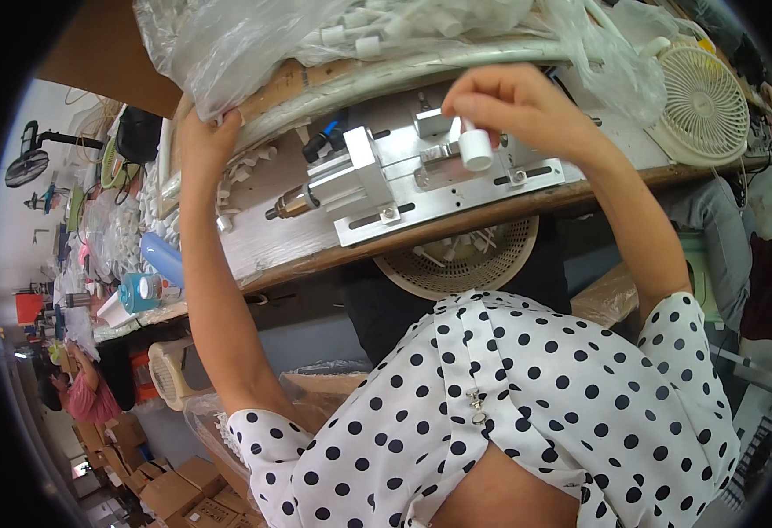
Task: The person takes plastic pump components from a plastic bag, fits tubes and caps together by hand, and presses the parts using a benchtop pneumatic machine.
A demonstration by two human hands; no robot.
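Note:
My right hand [522, 110] is closed in a pinch on a white plastic fitting [476, 154], its wide round end hanging down. It is held just above a metal fixture [373, 180] with an aluminium base, slotted brackets and a cylinder with a brass-coloured end. At the left, my left hand [208, 141] is closed at the lower edge of a clear plastic bag [219, 66]. Its fingertips are partly hidden, and what they grip cannot be made out. Beyond the fixture, more white fittings [368, 44] lie in the bag.
A white curved tube [359, 86] runs behind the fixture. Loose white pieces [249, 163] lie on the bench at left. A small fan [698, 106] stands at right. Below the bench edge sits a beige basket [456, 282] with white pieces. Another person [94, 392] is far left.

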